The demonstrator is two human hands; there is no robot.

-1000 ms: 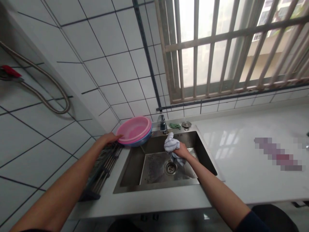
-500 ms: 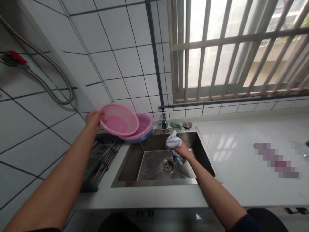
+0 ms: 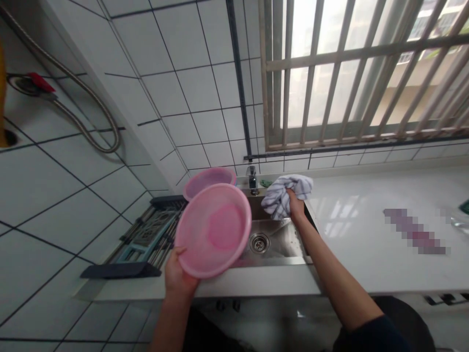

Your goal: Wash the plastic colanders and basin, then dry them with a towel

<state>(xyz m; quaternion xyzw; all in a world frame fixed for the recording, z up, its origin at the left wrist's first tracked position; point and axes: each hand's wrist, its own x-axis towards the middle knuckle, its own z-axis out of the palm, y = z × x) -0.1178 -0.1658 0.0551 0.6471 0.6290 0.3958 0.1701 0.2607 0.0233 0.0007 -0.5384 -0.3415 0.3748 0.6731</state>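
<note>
My left hand [image 3: 179,274] grips the near-left rim of a pink plastic basin [image 3: 216,230], which is tilted so its inside faces me. The basin hangs over the left part of the steel sink [image 3: 282,244] and hides that side of it. My right hand [image 3: 295,203] is closed on a white cloth with grey stripes [image 3: 282,195], bunched up above the sink's back right corner. Behind the held basin, another pink basin [image 3: 208,177] stands at the back left of the sink, partly covered.
A dish rack [image 3: 150,239] lies left of the sink. The faucet [image 3: 252,180] rises at the sink's back edge, with a green cloth [image 3: 266,183] beside it. The white counter [image 3: 351,230] runs right under a barred window [image 3: 348,63]. A metal hose [image 3: 88,112] hangs on the left wall.
My left hand has brought the pink basin right and toward me, off the stacked basins. My right hand has lifted the striped cloth up and right, out of the sink.
</note>
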